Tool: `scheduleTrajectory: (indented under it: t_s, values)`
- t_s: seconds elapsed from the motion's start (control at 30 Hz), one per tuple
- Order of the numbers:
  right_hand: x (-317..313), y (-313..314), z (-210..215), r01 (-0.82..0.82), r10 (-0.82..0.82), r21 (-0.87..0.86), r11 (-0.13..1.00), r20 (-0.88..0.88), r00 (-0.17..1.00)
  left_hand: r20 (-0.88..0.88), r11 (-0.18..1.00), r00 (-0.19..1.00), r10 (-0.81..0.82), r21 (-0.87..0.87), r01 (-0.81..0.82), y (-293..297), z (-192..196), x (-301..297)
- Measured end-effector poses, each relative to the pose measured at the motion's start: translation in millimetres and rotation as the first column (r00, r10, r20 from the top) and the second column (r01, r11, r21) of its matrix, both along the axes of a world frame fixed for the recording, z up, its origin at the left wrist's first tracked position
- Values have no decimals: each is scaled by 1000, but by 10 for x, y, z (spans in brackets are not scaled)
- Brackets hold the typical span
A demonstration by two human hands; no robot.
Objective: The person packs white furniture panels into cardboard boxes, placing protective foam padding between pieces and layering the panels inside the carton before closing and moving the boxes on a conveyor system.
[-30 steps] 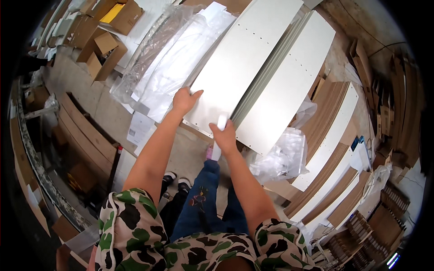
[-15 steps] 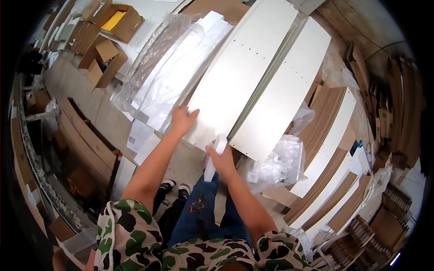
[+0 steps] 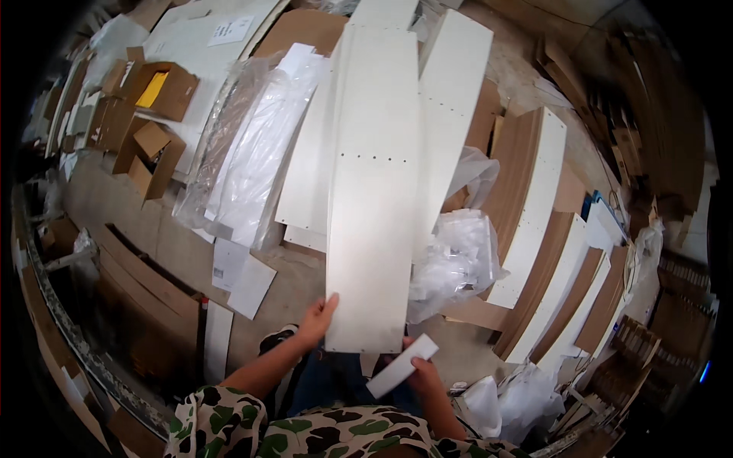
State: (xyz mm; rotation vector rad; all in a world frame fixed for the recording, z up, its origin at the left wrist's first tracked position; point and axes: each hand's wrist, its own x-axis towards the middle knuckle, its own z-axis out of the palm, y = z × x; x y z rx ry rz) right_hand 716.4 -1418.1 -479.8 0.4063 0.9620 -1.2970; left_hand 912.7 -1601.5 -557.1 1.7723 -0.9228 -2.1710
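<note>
A long white panel (image 3: 372, 237) with a row of small holes across it stretches away from me, its near end close to my body. My left hand (image 3: 316, 320) grips its left edge near that end. In my right hand (image 3: 424, 375) is a short, flat white strip (image 3: 402, 366), held at a slant beside the panel's near right corner. Whether some right fingers also support the panel from below is hidden. Under and beside the long panel lie another white panel (image 3: 301, 191) on the left and a white panel with holes (image 3: 452, 84) on the right.
Left of the panels lie plastic-wrapped white boards (image 3: 263, 153). Open cardboard boxes (image 3: 156, 156) stand farther left. Crumpled clear plastic (image 3: 458, 259) sits right of the panel, before stacked brown and white boards (image 3: 527, 229). Loose papers and a white offcut (image 3: 252, 286) rest on the floor.
One white panel has been lifted off the stack and drawn toward me, now more upright in view. My left hand came nearer my body with it; my right hand moved right, still holding the strip.
</note>
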Motion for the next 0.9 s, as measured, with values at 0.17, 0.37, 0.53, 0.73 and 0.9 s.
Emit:
scheduleTrajectory:
  t_s: [0.17,0.37,0.53,0.73,0.9]
  values:
    - [-38,406,662,231,-234,-44,972,-107,966,-259,958,966,-12,275,85,582,814,-785]
    - [-291,646,744,580,-483,130,804,-426,765,-452,795,873,-186,453,404,690,470,-1158]
    - [-244,956,1008,642,-449,179,746,-578,682,-553,919,816,165,387,76,-1257,66,-2007]
    - [-503,1773,1291,844,-672,85,529,-564,479,-306,996,952,7,-79,-32,-468,336,-2337]
    - [-473,3319,1342,854,-680,-81,514,-645,349,-553,979,817,-166,8,204,926,1521,-2564]
